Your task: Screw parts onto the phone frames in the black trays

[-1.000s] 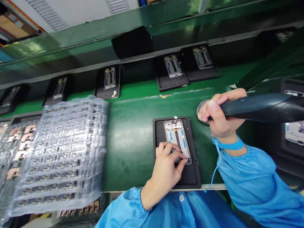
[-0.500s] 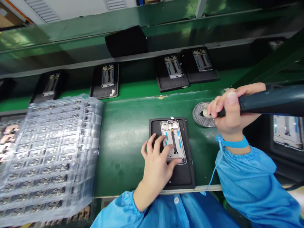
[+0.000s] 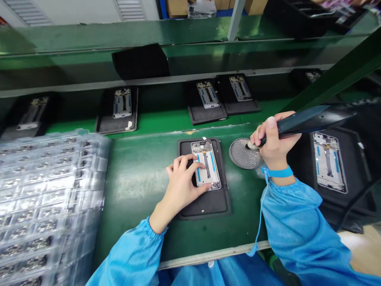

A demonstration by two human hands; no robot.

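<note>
A phone frame (image 3: pixel 205 171), silver with blue strips and a dark central ribbon, lies on a black tray (image 3: pixel 205 204). My left hand (image 3: pixel 181 178) rests over its left side, fingers spread and thumb near the lower edge. My right hand (image 3: pixel 275 145) is closed around a dark electric screwdriver (image 3: pixel 315 119) with a pale piece near its tip. That tip is over a round dish (image 3: pixel 241 155) with a dimpled metallic surface; whether it touches is unclear. A blue wrist strap (image 3: pixel 278 172) with a cord circles my right wrist.
Stacked clear plastic trays (image 3: pixel 50 206) of small metal parts stand at left. Another phone frame (image 3: pixel 330 163) lies on a black tray at right. Along the back green strip sit several more trayed frames. A slanted green post (image 3: pixel 333 75) rises at right.
The view has shifted, showing more of the right side. My left hand still lies over the phone frame, and my right hand keeps the screwdriver at the dish.
</note>
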